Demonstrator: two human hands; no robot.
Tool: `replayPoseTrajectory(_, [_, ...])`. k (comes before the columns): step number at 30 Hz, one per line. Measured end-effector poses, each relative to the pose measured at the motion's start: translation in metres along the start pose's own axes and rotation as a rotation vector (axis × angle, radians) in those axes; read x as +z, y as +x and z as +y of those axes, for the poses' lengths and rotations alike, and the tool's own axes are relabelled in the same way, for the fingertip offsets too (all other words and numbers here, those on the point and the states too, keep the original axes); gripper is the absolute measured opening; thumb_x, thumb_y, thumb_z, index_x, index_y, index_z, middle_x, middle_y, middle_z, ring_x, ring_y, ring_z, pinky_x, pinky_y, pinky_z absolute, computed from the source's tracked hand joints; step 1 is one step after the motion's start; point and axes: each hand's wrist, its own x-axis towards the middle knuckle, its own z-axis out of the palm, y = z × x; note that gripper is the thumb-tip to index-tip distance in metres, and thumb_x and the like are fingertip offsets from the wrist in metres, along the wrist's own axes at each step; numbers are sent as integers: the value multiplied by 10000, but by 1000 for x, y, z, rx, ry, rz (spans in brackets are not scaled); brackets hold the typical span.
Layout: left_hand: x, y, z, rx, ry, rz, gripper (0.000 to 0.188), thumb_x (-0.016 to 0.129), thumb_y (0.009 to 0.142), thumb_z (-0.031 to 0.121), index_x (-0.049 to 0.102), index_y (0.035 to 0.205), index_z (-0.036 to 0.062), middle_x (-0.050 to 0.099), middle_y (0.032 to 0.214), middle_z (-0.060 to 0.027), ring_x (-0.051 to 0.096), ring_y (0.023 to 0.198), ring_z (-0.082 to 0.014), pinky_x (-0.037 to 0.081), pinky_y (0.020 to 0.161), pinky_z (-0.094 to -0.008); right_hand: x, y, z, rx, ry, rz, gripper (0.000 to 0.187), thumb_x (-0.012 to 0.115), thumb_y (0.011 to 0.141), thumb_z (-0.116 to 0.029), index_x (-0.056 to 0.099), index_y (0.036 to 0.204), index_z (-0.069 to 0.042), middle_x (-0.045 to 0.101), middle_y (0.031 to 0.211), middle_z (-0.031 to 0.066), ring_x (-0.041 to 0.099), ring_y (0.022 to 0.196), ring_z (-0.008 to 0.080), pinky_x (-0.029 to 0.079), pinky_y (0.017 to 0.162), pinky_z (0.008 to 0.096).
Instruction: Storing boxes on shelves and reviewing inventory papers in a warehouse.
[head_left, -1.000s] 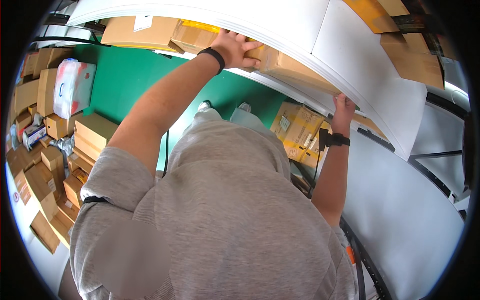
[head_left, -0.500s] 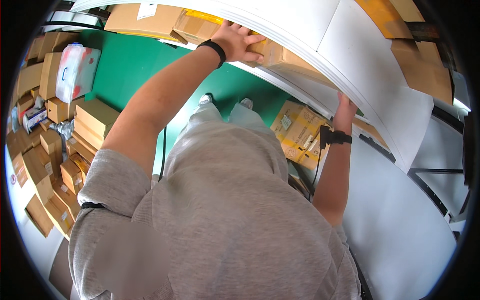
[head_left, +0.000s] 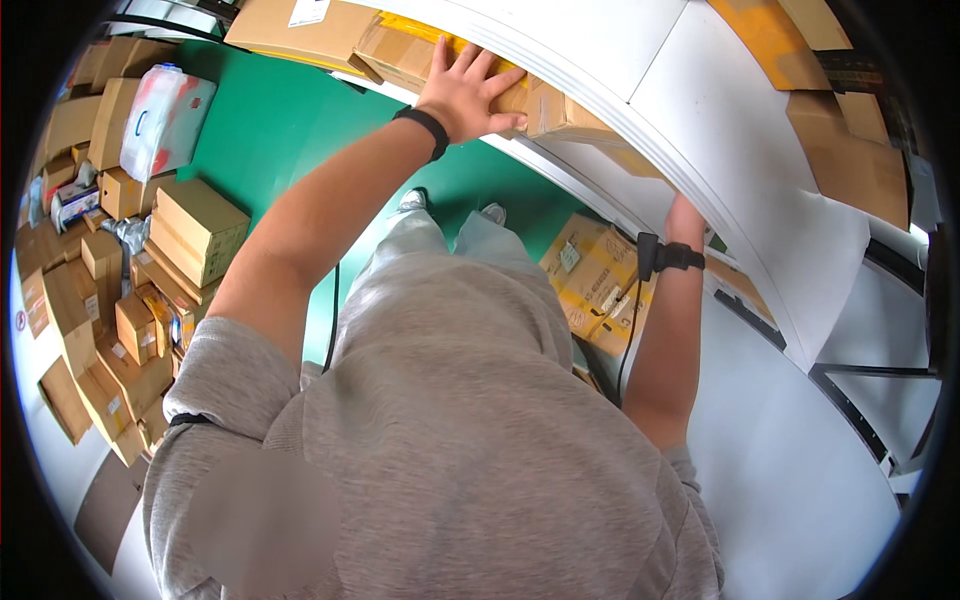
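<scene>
My left hand [head_left: 465, 98] lies with fingers spread against cardboard boxes on a shelf. Its fingertips reach a carton with yellow tape [head_left: 397, 50], and the thumb is beside another brown carton [head_left: 565, 112]. Of my right hand [head_left: 684, 218] only the part near the wrist shows. The white shelf board [head_left: 640, 135] hides its fingers, so what they touch cannot be seen. A black band sits on my left wrist, and a dark strapped device [head_left: 665, 257] with a cable is on my right wrist.
Many cardboard boxes [head_left: 195, 230] are piled at the left, near a translucent plastic bin [head_left: 165, 120]. A yellow-taped carton [head_left: 595, 280] stands low by my legs on the green floor [head_left: 290, 125]. More cartons [head_left: 850, 160] are at the upper right.
My left hand's fingers have spread wider and stretched further over the box. More of my right hand has gone behind the shelf board. The whole view has shifted slightly.
</scene>
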Motion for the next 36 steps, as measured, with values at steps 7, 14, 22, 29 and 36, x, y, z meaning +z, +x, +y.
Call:
replayPoseTrajectory(7, [27,-15,9,-41,-65,342,750,475,918,726,490,1506,260,435,1514,-150,293,1484,-393,104,1190,-704,5,22,11,10,78,-9,514,608,1031,-221,452,1475,-15,510,1465,124,519,1318,230,420,1119,332])
replayPoseTrajectory(14, [19,-24,22,35,-209,335,788,640,860,675,551,1456,167,499,1450,-150,349,1471,-352,160,1200,-661,11,34,23,47,134,39,508,600,1038,-214,442,1481,-24,509,1459,122,529,1306,222,434,1111,324])
replayPoseTrajectory(22, [35,-13,34,-36,-283,416,457,698,923,485,723,1200,123,650,1246,-30,524,1360,-238,251,1191,-567,27,62,28,101,150,102,497,595,1041,-205,443,1481,-29,510,1458,120,527,1306,223,433,1110,324])
replayPoseTrajectory(29, [42,-10,37,3,-378,485,368,750,914,364,715,1165,98,660,1193,-74,523,1361,-283,262,1177,-601,41,56,21,143,162,106,489,591,1044,-198,443,1480,-34,511,1457,119,526,1306,224,433,1109,324])
replayPoseTrajectory(36, [14,-17,43,-140,-813,478,481,815,874,322,625,1166,-9,536,1252,-158,597,1157,-359,538,954,-433,23,20,8,173,165,83,480,588,1047,-191,444,1479,-39,512,1456,117,525,1306,225,433,1108,324])
